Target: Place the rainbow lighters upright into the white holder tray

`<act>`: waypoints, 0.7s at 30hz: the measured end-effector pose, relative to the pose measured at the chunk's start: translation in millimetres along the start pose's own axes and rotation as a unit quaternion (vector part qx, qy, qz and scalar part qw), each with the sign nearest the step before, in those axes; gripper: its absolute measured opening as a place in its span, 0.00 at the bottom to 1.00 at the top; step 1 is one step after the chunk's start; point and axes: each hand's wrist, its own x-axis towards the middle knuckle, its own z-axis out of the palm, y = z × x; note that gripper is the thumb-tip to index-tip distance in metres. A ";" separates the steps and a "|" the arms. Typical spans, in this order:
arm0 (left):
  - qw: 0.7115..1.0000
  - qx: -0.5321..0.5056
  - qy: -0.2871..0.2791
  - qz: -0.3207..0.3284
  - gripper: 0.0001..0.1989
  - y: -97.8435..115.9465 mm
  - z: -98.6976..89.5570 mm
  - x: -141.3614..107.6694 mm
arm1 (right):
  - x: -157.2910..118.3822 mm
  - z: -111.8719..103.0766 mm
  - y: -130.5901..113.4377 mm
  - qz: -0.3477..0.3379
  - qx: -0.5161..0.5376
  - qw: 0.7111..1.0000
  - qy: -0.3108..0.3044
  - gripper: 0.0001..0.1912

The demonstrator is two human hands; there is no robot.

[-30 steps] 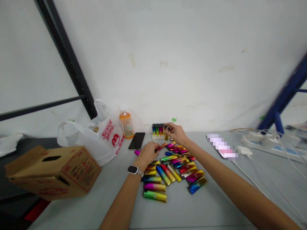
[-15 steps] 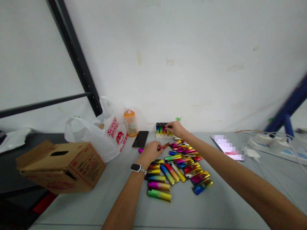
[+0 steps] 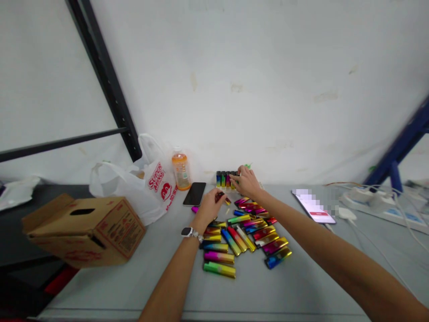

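Observation:
My left hand [image 3: 209, 206], with a watch on its wrist, is closed around a dark red and gold lighter [image 3: 220, 197], held just above the table and mostly covered by the fingers. Beyond it, a row of upright lighters [image 3: 223, 179] with black tops stands in a pale tray against the wall. At the right end of this row, my right hand [image 3: 248, 183] has its thumb and fingers on a lighter, which they largely hide. Several loose metallic lighters [image 3: 248, 221] in rainbow colours lie spread over the table between my forearms.
On the left stand a cardboard box [image 3: 90, 232], a white plastic bag [image 3: 134, 192] and an orange drink bottle [image 3: 181, 170]. A dark phone [image 3: 195, 194] lies near the bottle. To the right are a lit phone [image 3: 313, 206], a white charger with cable [image 3: 346, 213] and a power strip [image 3: 385, 206].
My left hand has moved slightly away from me, and the lighter in it has turned and drawn in under the fingers. My right hand stays at the upright row, its fingers shifted. The view has tilted slightly.

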 end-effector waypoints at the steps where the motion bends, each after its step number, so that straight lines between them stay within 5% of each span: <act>1: 1.000 -0.015 0.014 -0.001 0.11 1.4 0.4 1.0 | -2.5 -0.8 -2.1 0.007 0.008 1.000 0.002 0.19; 6: 0.995 -0.072 0.059 0.031 0.12 11.5 1.2 2.5 | -19.0 -4.1 -24.2 0.105 0.220 0.969 0.049 0.26; 8: 0.992 -0.100 0.058 0.049 0.14 17.5 0.9 1.5 | -28.7 -6.2 -36.8 0.165 0.379 0.910 0.035 0.32; 11: 0.989 -0.122 0.051 0.073 0.14 29.5 0.5 -1.1 | -44.0 -9.9 -54.8 0.218 0.582 0.783 -0.032 0.37; 15: 0.987 -0.106 0.054 0.104 0.11 45.6 -0.5 -4.4 | -57.9 -16.3 -70.2 0.235 0.702 0.668 -0.077 0.34; 19: 0.990 -0.088 0.054 0.099 0.11 45.9 -2.5 -7.9 | -63.5 -21.5 -72.1 0.320 0.717 0.613 -0.085 0.32; 21: 0.993 -0.081 0.048 0.076 0.12 36.9 -2.9 -11.2 | -64.7 -20.4 -69.4 0.339 0.705 0.619 -0.077 0.32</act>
